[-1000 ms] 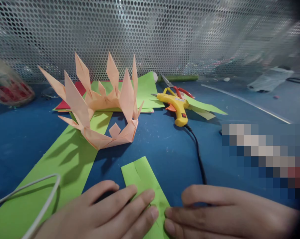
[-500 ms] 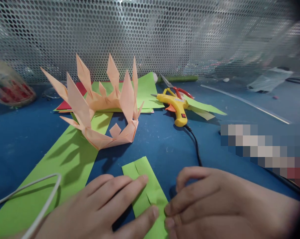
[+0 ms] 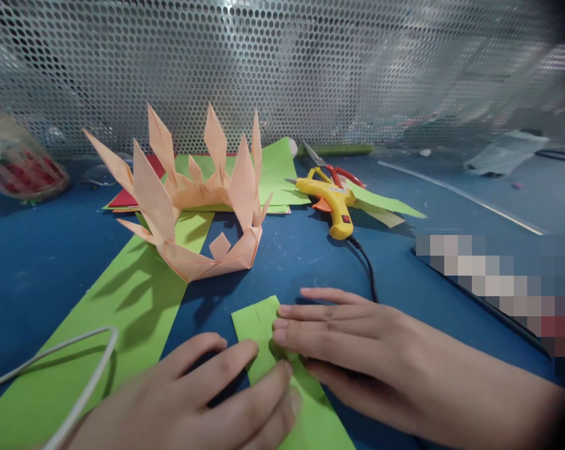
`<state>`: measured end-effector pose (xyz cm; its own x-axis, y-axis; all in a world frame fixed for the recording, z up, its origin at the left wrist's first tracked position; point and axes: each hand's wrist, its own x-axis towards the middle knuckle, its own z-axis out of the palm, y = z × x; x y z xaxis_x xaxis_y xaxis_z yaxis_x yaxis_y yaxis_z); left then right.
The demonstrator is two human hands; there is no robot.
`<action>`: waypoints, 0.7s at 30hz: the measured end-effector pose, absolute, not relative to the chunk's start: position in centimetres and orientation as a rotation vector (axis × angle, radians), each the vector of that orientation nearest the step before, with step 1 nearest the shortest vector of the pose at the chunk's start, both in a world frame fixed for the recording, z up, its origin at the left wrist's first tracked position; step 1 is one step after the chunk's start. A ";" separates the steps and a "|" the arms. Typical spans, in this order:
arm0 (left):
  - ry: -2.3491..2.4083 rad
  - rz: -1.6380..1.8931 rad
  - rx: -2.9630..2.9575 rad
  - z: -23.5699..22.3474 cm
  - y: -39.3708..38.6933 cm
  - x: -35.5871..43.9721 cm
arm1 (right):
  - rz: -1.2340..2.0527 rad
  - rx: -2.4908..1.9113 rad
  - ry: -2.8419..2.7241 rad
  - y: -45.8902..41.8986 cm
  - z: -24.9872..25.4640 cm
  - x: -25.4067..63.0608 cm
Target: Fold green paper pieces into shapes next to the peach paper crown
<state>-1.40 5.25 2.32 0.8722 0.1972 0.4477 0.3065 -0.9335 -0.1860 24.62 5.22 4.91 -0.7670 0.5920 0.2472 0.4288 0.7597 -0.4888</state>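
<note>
A folded strip of green paper point(image 3: 259, 325) lies on the blue table near me. My left hand point(image 3: 202, 400) rests on its near-left part, fingers spread and pressing down. My right hand point(image 3: 348, 344) lies flat across the strip from the right, fingers stretched out and together, their tips on the strip's far end. Neither hand grips anything. Behind the strip stands a peach paper crown point(image 3: 202, 200) with tall folded spikes, partly on a long green sheet point(image 3: 123, 306).
A yellow glue gun point(image 3: 332, 203) with a black cord point(image 3: 367, 269), red-handled scissors point(image 3: 334, 167) and green and red paper sheets lie beyond. A white cable point(image 3: 67, 362) loops at the left. A perforated metal screen point(image 3: 282, 62) closes the back.
My right hand has opened out and slid forward and left over the strip's far end. My left hand has drawn back slightly toward me.
</note>
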 end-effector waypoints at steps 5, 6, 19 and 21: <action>-0.390 -0.607 -2.789 2.1 5.3 -1.4 | 0.479 -0.844 -2.585 5.2 5.1 24.0; -0.388 -0.606 -2.793 2.0 5.3 -1.4 | 0.464 -0.867 -2.598 5.2 5.1 24.0; -0.618 -0.744 -2.783 1.8 4.5 -1.4 | 0.470 -1.153 -2.707 5.0 5.3 23.8; -0.633 -0.747 -2.763 1.6 4.4 -1.4 | 0.387 -1.145 -2.654 4.8 4.9 23.8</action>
<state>-1.40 4.38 1.64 0.7794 0.3495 0.5200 0.4558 -0.8858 -0.0877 23.76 4.82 4.91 -0.6702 0.7354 0.1005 0.6761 0.6607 -0.3261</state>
